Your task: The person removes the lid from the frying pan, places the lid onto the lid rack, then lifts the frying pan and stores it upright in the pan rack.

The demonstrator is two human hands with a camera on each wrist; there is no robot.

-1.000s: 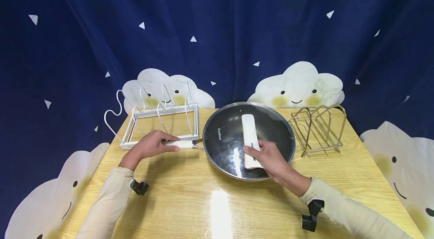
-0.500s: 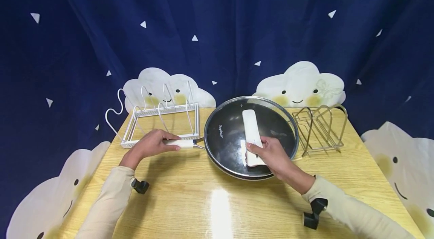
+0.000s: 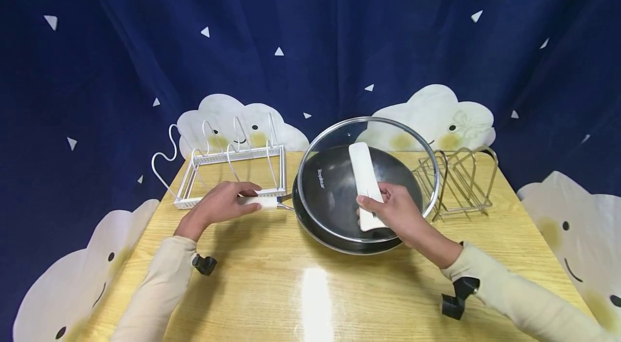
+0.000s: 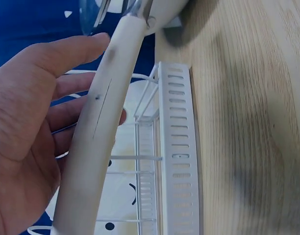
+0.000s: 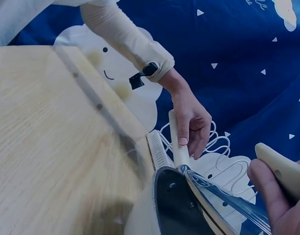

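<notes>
A dark frying pan with a pale outside sits on the wooden table, its cream handle pointing left. My left hand holds that handle, thumb on the near side and fingers behind it. Above the pan, a clear glass lid with a metal rim is raised and tilted, its far edge higher. The long white lid handle is gripped near its lower end by my right hand. In the right wrist view, a gap shows between the lid and the pan.
On the left, a white wire rack with tall curved dividers stands just behind the pan handle. To the right is a metal wire rack, close to the lid's edge. A dark blue curtain hangs behind the table.
The lid has come up off the pan, moving up and slightly right with my right hand, its far edge tilting higher. My left hand still holds the pan handle; the pan has barely shifted.
</notes>
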